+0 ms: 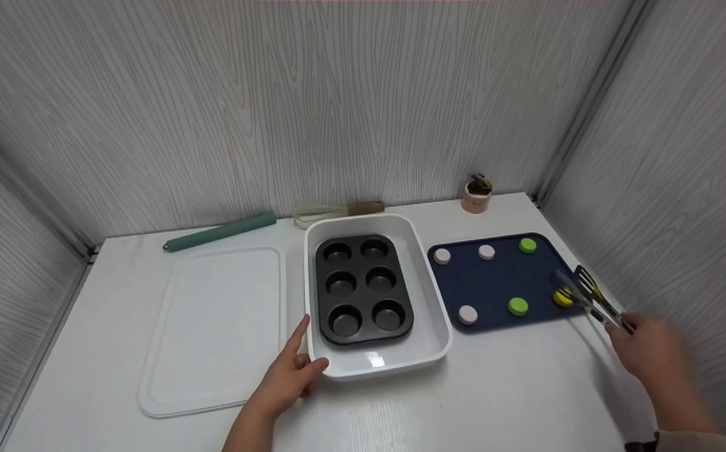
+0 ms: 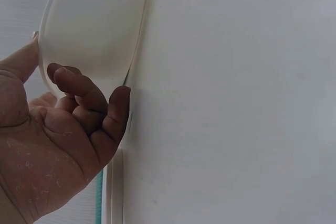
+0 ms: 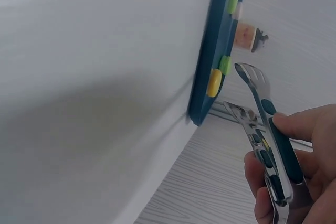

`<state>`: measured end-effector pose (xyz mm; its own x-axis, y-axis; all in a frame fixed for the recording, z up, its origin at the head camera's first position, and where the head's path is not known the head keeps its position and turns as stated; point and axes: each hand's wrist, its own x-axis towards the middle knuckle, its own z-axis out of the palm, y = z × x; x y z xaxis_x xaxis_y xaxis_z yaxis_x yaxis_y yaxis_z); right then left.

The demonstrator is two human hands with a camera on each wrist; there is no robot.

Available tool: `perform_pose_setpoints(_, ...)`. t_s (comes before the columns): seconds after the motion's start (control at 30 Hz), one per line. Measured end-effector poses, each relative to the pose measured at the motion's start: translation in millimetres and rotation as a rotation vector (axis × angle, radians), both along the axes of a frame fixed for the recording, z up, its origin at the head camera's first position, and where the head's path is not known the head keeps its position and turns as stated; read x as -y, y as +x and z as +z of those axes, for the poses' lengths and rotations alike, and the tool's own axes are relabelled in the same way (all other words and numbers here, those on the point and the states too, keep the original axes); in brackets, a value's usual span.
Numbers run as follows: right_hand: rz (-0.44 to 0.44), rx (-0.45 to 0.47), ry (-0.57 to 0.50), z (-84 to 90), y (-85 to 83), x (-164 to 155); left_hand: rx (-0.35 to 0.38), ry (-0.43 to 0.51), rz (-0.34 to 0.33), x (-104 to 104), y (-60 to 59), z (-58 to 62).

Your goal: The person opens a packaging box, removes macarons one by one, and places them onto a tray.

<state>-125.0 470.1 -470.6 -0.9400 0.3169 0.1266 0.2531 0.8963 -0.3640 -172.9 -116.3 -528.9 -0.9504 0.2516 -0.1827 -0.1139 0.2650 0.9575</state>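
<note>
yellow puck (image 1: 562, 297) sits at the right edge of my navy tray (image 1: 501, 282), and my right hand (image 1: 649, 351) clenches the tongs (image 1: 589, 295) with their tips spread on either side of it. to do this well, i judge i should lower both tips level and squeeze evenly so it doesn't skid off the rim. my left hand (image 1: 287, 370) rests relaxed against the corner of the white dish (image 1: 438, 326) holding the muffin pan (image 1: 363, 289). the side wall is near my right; the bench between tray and dish is narrow.
</note>
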Motion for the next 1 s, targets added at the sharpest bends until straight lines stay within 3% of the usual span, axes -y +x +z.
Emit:
perform_pose_setpoints(0.17, -0.043, 0.006, -0.044, -20.5, 0.4, 6, 0.006, 0.006, -0.004, 1, -0.3, -0.4)
perform_pose_setpoints(0.4, -0.020, 0.073, -0.099, -39.5, -2.3, 13, 0.017, 0.022, -0.010, 2, -0.1, -0.9)
perform_pose_setpoints(0.73, -0.053, 0.188, -0.205, -43.1, -5.6, 7, 0.009, 0.013, -0.005, 2, -0.9, -0.7)
perform_pose_setpoints(1.0, -0.057, 0.247, -0.174, -45.7, -5.3, 6, 0.004, 0.004, -0.008, 0, -0.1, 0.7)
